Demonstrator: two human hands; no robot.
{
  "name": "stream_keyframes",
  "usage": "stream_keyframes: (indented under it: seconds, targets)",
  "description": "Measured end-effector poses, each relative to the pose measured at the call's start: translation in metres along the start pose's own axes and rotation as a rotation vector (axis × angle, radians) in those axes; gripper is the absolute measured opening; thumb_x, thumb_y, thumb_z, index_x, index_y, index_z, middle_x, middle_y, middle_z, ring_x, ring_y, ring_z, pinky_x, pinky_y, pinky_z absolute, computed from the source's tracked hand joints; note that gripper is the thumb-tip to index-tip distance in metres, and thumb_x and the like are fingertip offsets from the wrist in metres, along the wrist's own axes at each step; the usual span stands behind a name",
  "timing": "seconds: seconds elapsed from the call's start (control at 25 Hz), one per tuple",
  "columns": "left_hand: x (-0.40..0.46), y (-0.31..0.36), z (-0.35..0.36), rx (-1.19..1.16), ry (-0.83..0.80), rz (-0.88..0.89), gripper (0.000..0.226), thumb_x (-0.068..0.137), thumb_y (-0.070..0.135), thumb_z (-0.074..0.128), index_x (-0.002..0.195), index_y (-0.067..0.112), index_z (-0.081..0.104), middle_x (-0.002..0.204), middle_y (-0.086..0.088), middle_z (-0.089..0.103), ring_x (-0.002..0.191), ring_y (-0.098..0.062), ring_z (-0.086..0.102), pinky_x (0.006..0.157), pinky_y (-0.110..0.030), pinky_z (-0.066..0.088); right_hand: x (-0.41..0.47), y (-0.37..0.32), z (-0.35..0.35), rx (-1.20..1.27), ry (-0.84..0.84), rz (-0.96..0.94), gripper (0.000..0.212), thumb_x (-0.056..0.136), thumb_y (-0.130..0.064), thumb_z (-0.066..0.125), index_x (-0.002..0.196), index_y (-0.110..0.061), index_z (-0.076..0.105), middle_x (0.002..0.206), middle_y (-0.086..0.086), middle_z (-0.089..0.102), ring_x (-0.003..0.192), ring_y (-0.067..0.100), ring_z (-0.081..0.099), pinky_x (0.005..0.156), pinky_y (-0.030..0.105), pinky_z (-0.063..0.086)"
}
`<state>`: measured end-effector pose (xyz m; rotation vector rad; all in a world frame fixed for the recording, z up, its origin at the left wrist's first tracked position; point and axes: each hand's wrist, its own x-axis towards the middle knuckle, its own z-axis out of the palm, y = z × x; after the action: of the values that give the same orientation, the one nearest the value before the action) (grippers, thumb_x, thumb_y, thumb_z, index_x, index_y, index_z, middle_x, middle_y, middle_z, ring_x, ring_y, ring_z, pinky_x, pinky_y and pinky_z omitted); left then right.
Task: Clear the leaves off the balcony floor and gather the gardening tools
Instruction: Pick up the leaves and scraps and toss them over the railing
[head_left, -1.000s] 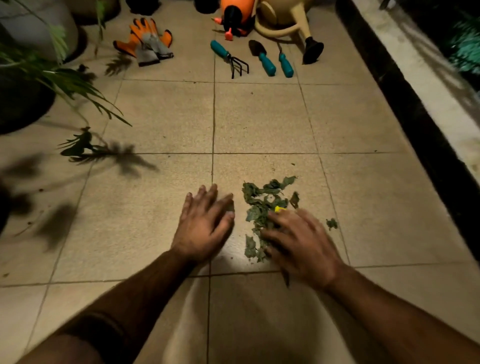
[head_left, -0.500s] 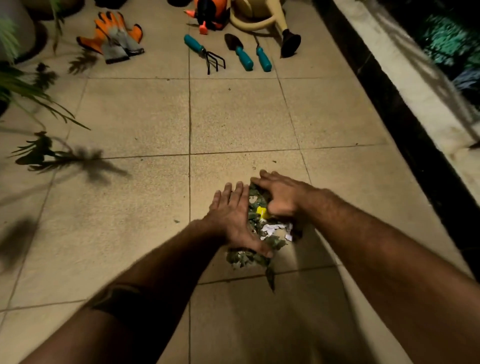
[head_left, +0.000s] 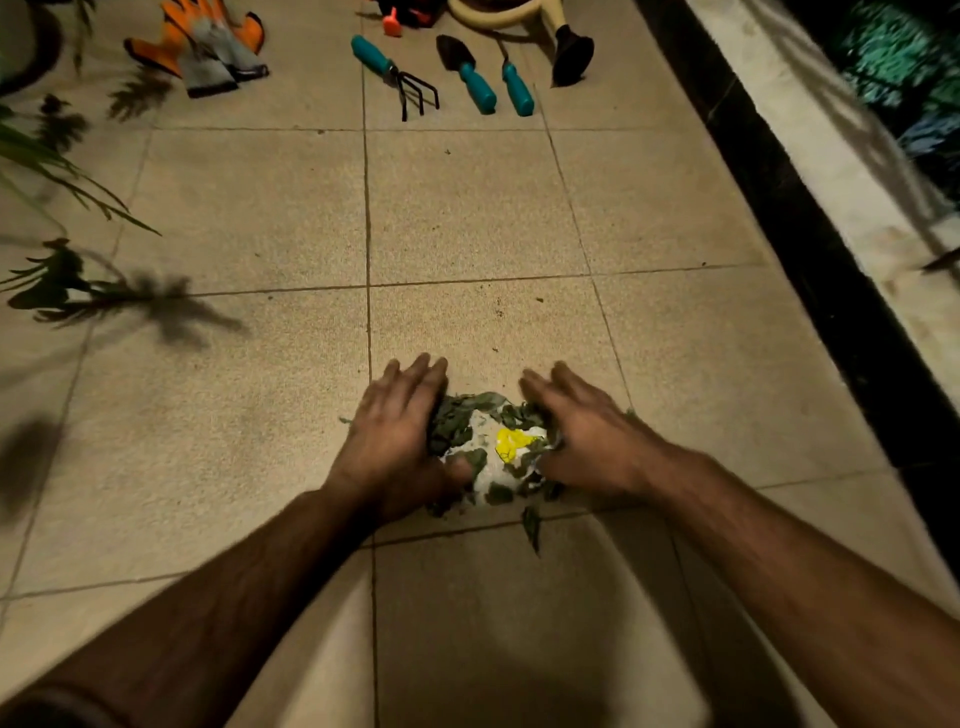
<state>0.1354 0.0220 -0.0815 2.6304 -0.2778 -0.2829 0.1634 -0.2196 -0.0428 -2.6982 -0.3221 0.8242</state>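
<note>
A small heap of green leaves (head_left: 457, 421) mixed with white scraps and a yellow bit (head_left: 511, 444) lies on the tiled floor (head_left: 467, 208). My left hand (head_left: 397, 431) presses against the heap's left side with straight fingers. My right hand (head_left: 582, 431) presses against its right side, fingers also straight. One leaf (head_left: 531, 525) trails out toward me. At the far end lie a teal-handled hand rake (head_left: 395, 73), a trowel (head_left: 467, 73) and a third teal-handled tool (head_left: 514, 83).
Orange and grey gloves (head_left: 202, 47) lie at the far left. A cream watering can (head_left: 524, 15) with a black spout end (head_left: 571, 57) stands behind the tools. Plant fronds (head_left: 57, 171) reach in from the left. A black strip (head_left: 810, 249) and a pale ledge (head_left: 852, 171) run along the right.
The scattered leaves have been pushed together into a tight heap. Both hands moved from lying over the spread leaves to cupping the heap from either side.
</note>
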Motion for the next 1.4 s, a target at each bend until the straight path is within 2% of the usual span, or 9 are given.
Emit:
stream_keyframes:
  seconds: [0.12, 0.24, 0.32, 0.48, 0.64, 0.8, 0.92, 1.16, 1.4]
  targets:
    - [-0.017, 0.009, 0.022, 0.174, -0.188, 0.072, 0.142, 0.055, 0.103, 0.038, 0.159, 0.019, -0.009, 0.164, -0.007, -0.016, 0.151, -0.030, -0.015, 0.121, -0.056, -0.003, -0.007, -0.020, 0.022, -0.203, -0.106, -0.139, 0.107, 0.082, -0.065, 0.066, 0.159, -0.038, -0.002, 0.168, 0.009, -0.007, 0.154, 0.036, -0.004, 0.123, 0.056, 0.013]
    - [-0.020, 0.005, 0.024, 0.318, -0.170, 0.146, 0.121, 0.065, 0.098, 0.042, 0.159, 0.027, 0.015, 0.167, -0.014, 0.005, 0.152, -0.038, -0.001, 0.119, -0.066, 0.005, -0.030, -0.020, 0.019, -0.108, 0.059, -0.130, 0.082, 0.085, -0.063, 0.065, 0.154, -0.042, 0.026, 0.169, 0.002, 0.007, 0.154, 0.027, 0.009, 0.122, 0.047, 0.021]
    - [-0.015, -0.002, 0.006, 0.221, -0.109, 0.129, 0.104, 0.072, 0.090, 0.048, 0.157, 0.040, 0.014, 0.167, -0.004, -0.006, 0.152, -0.032, -0.011, 0.119, -0.055, -0.010, -0.035, -0.008, 0.006, -0.082, 0.185, -0.020, 0.068, 0.087, -0.064, 0.061, 0.148, -0.044, 0.038, 0.168, -0.003, 0.009, 0.153, 0.022, 0.012, 0.122, 0.046, 0.019]
    - [-0.007, -0.003, -0.006, 0.030, -0.150, -0.176, 0.130, 0.065, 0.090, 0.056, 0.157, 0.032, -0.015, 0.162, 0.001, -0.030, 0.148, -0.028, -0.029, 0.119, -0.047, -0.016, -0.012, 0.023, -0.001, 0.131, 0.250, 0.441, 0.077, 0.090, -0.067, 0.042, 0.152, -0.021, 0.034, 0.164, 0.011, 0.020, 0.149, 0.034, 0.021, 0.119, 0.055, 0.026]
    - [-0.001, 0.025, 0.009, 0.030, -0.234, -0.065, 0.132, 0.068, 0.080, 0.061, 0.156, 0.024, -0.022, 0.163, -0.003, -0.029, 0.148, -0.027, -0.028, 0.122, -0.048, -0.012, -0.020, -0.010, 0.028, 0.285, 0.228, 0.298, 0.073, 0.095, -0.049, 0.047, 0.156, -0.018, 0.023, 0.162, 0.008, 0.026, 0.145, 0.030, 0.032, 0.117, 0.049, 0.034]
    - [0.019, 0.029, -0.016, 0.242, -0.456, 0.009, 0.154, 0.058, 0.061, 0.085, 0.145, 0.036, -0.038, 0.156, -0.003, -0.041, 0.147, -0.034, -0.028, 0.121, -0.059, 0.002, -0.019, -0.021, 0.014, 0.117, -0.058, 0.189, 0.121, 0.076, -0.058, 0.075, 0.158, -0.037, -0.011, 0.167, 0.002, -0.018, 0.155, 0.033, -0.004, 0.122, 0.057, 0.017]
    - [0.038, 0.045, -0.023, 0.423, -0.603, 0.055, 0.163, 0.051, 0.044, 0.096, 0.146, 0.040, -0.036, 0.158, -0.004, -0.038, 0.151, -0.040, -0.009, 0.114, -0.064, 0.029, -0.010, -0.029, 0.016, -0.079, -0.234, 0.122, 0.138, 0.063, -0.062, 0.085, 0.155, -0.043, -0.017, 0.166, 0.003, -0.022, 0.150, 0.046, -0.013, 0.119, 0.066, 0.014]
    - [0.038, 0.053, -0.011, 0.624, -0.573, 0.131, 0.133, 0.060, 0.025, 0.094, 0.157, 0.035, 0.003, 0.155, -0.013, 0.013, 0.133, -0.040, 0.030, 0.092, -0.052, 0.053, -0.023, -0.026, 0.040, -0.295, 0.026, -0.003, 0.079, 0.091, -0.041, 0.068, 0.157, -0.037, 0.024, 0.158, 0.006, 0.025, 0.136, 0.038, 0.031, 0.101, 0.049, 0.046]
    - [0.020, 0.044, -0.015, 0.407, -0.537, 0.096, 0.093, 0.077, 0.023, 0.083, 0.152, 0.034, 0.030, 0.154, -0.009, 0.027, 0.132, -0.032, 0.039, 0.103, -0.048, 0.048, -0.029, -0.025, 0.042, -0.139, 0.158, -0.026, 0.052, 0.095, -0.018, 0.061, 0.143, -0.036, 0.049, 0.139, 0.000, 0.050, 0.124, 0.026, 0.049, 0.095, 0.042, 0.051]
